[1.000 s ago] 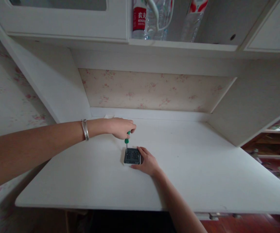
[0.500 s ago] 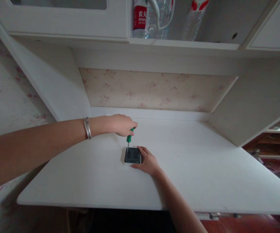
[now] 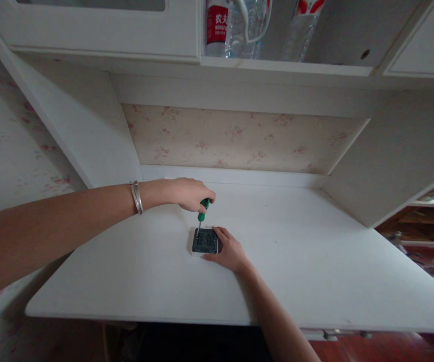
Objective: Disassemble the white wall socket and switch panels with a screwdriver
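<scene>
A small dark square device point(image 3: 204, 241) with a pale rim lies on the white desk point(image 3: 296, 271). My left hand point(image 3: 190, 193), a metal bangle on its wrist, is closed round a green-handled screwdriver point(image 3: 202, 213) whose tip rests on the device's far left corner. My right hand point(image 3: 229, 249) lies against the device's right side, fingers curled along its edge, holding it steady.
Above the desk a shelf carries plastic water bottles point(image 3: 239, 25), one with a red label. White cabinet doors point(image 3: 100, 30) flank it. A flowered back panel point(image 3: 235, 138) and side walls close in the desk. Wooden shelves point(image 3: 424, 226) show at the right.
My left hand and the screwdriver handle have shifted slightly right and tilted, with the tip staying on the device. My right hand has stayed put.
</scene>
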{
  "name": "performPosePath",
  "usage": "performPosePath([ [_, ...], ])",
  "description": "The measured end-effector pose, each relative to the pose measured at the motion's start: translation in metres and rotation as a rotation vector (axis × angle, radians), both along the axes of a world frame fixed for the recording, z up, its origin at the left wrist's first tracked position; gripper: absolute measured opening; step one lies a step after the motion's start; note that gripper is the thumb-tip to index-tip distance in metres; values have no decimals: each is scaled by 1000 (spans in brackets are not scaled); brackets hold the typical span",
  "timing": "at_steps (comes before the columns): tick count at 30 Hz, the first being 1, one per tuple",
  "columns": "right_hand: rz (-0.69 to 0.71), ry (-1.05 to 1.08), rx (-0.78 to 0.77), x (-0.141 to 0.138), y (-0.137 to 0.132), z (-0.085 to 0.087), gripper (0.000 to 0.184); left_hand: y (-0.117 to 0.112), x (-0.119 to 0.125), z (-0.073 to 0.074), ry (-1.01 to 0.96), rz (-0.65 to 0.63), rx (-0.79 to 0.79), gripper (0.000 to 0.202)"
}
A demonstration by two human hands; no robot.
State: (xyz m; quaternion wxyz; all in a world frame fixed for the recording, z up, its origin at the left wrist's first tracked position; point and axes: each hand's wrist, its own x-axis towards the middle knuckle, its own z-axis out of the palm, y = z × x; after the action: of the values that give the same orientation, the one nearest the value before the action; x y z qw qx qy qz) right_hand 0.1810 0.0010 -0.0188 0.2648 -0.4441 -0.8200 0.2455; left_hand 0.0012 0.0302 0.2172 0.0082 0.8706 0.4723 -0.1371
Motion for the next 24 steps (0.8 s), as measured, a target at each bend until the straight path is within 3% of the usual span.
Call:
performPosePath([
  [3, -3, 3, -10, 0, 0, 1, 93, 2, 1, -5, 55, -6, 68, 44],
  [9, -1, 13, 4, -1, 0, -1, 92, 10, -4, -18, -9, -99, 59, 31],
  [13, 5, 17, 6, -1, 0, -2, 92, 7, -3, -10, 5, -82, -17, 40],
  [17, 2, 16, 3, -1, 0, 0, 91, 3, -1, 1, 74, -146, -127, 34],
  [20, 2, 12, -2, -1, -1, 2, 92, 2, 0, 3, 113, -42, -83, 35],
  [24, 2, 12, 2, 0, -1, 2, 91, 2, -1, -3, 104, 102, 39, 57],
])
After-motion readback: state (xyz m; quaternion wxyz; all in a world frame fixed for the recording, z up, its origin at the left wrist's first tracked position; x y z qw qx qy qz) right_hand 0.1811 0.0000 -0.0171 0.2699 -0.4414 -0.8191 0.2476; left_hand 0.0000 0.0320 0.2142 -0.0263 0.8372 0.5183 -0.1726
